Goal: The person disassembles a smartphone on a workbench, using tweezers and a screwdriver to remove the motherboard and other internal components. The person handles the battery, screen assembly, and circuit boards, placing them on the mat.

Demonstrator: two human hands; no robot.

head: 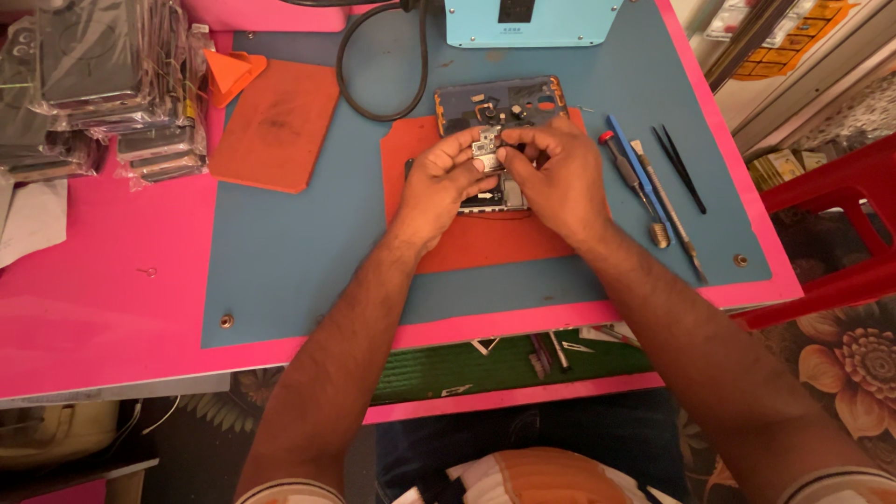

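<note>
A pile of wrapped phone parts [103,84] is stacked at the far left of the blue mat [299,252], on the pink table [103,299]. Nearer the mat's middle an orange pad [275,126] is laid flat, with a small orange funnel [231,75] at its upper left corner. A black cable [373,84] is looped over the mat's upper part, below a light blue box [532,23].

At the mat's centre a second orange pad [485,243] is spread, and an opened phone [499,103] rests on it, its upper half visible beyond the fingers. The left hand [439,187] and the right hand [560,177] are held together over the phone; a small metal part [486,146] is pinched between the fingertips of both, just above the phone's body.

On the mat's right side a screwdriver [635,187], a blue pry tool [633,159], a metal spatula [670,210] and black tweezers [681,168] are lined up side by side. A red stool [840,233] is seen beyond the mat's right edge.
</note>
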